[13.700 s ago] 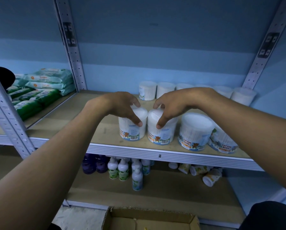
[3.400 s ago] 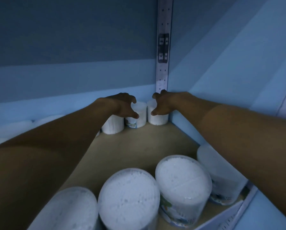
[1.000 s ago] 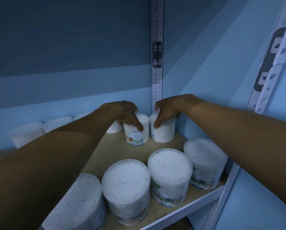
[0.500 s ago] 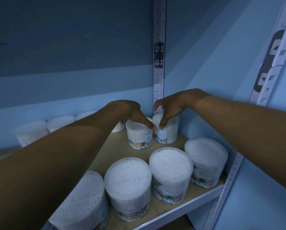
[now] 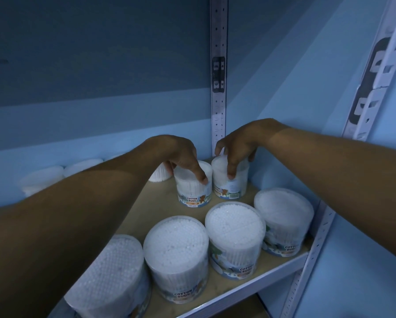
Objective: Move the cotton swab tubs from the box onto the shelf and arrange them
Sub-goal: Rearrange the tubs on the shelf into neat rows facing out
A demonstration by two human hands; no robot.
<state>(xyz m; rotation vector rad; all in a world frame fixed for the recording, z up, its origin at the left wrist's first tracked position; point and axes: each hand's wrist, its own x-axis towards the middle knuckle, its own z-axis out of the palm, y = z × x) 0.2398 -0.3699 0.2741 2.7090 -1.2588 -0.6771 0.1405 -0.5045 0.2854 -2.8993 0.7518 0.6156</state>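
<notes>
Now I have my left hand and right hand each clasped over a light, rigid, slick-walled cotton swab tub at the shelf's back corner, best gripped around the lid rim.

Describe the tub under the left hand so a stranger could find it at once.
Start at the perforated white metal upright in the shelf's back corner. Two small clear cotton swab tubs stand at its foot, behind the front row of larger tubs. The left hand grips the left tub; unlike the right tub, it shows "COTTON BUDS" lettering beside a bear.
</notes>
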